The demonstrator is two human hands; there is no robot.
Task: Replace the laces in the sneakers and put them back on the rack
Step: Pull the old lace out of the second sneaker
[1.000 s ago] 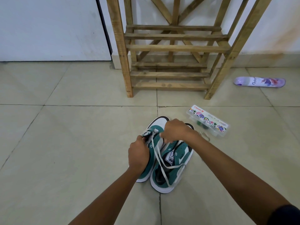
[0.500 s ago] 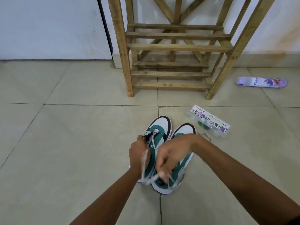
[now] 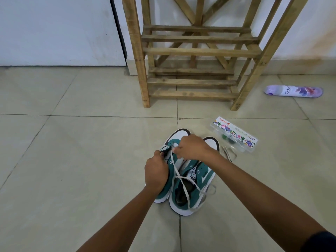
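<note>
Mid-lacing: green sneakers (image 3: 189,180) sit on floor in front of wooden rack (image 3: 196,51). Left hand (image 3: 156,173) grips left shoe's side; right hand (image 3: 192,148) pinches white lace (image 3: 180,179) at its eyelets. Next, probably: thread the next eyelet, pull slack through.

Both forearms are bare; a dark sleeve (image 3: 321,241) edge shows on the right arm.

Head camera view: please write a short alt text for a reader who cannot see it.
Two hands, left hand and right hand, work a white lace on the left of two green-and-white sneakers on a tiled floor. Behind stand an empty wooden rack, a plastic box and a spray can.
</note>
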